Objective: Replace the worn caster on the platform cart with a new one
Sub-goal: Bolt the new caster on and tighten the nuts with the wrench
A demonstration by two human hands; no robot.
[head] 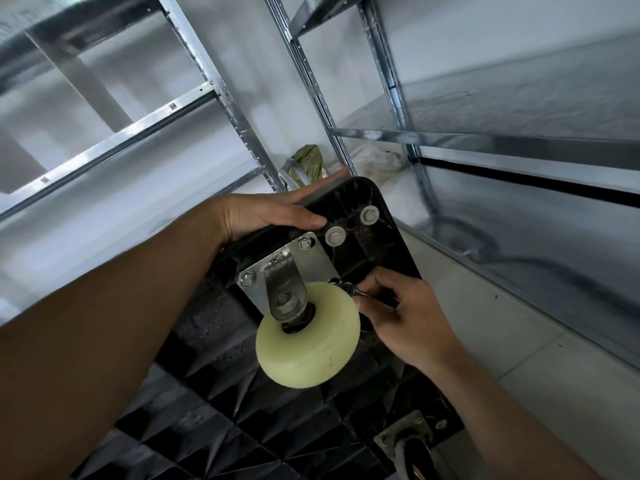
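Two hands by caster (307, 336), L hand (266, 213) gripping cart (384, 237) edge above it, R hand (405, 315) pinching metal piece (350, 289) beside it

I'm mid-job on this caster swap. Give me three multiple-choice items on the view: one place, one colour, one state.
1. Where is the left hand?
A) on the floor tiles
B) gripping the platform cart at its edge, above the mounting plate
C) on a shelf upright

2. What colour is the caster wheel?
A) pale yellow-green
B) black
C) red

3. What is the right hand doing?
A) hanging open
B) curled, empty
C) pinching a small metal part at the plate's corner

Answers: 1 B, its thumb lies on the black underside; 2 A, plainly lit; 3 C, fingertips close on the part.
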